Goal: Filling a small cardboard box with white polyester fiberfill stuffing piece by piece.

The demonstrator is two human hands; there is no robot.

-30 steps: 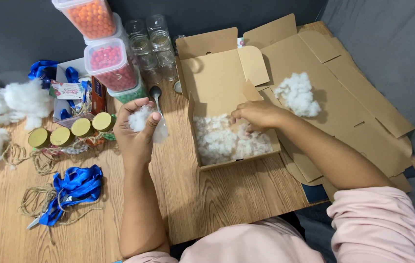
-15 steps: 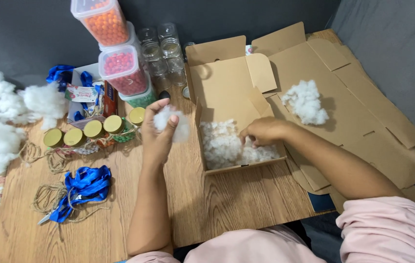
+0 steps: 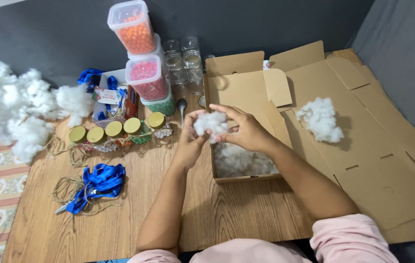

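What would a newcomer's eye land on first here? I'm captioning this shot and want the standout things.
Probably the tuft of white stuffing at the centre, pinched between the left hand and the right hand above an open cardboard box lined with more stuffing. Next, the stacked clear tubs of orange and red beads at the table's far side. A big heap of white fluff fills the left edge.

Both hands meet over the left edge of the open cardboard box [image 3: 239, 92], the left hand [image 3: 190, 141] and right hand [image 3: 246, 130] holding a tuft of stuffing [image 3: 211, 123] between them. More stuffing [image 3: 239, 161] lies in the box. Right of it, another clump [image 3: 320, 119] sits on flattened cardboard [image 3: 387, 160]. Left on the worktop [image 3: 134, 209] stand lidded jars [image 3: 115, 130], with stacked containers [image 3: 141, 58] behind them and ribbon [image 3: 98, 181] in front.
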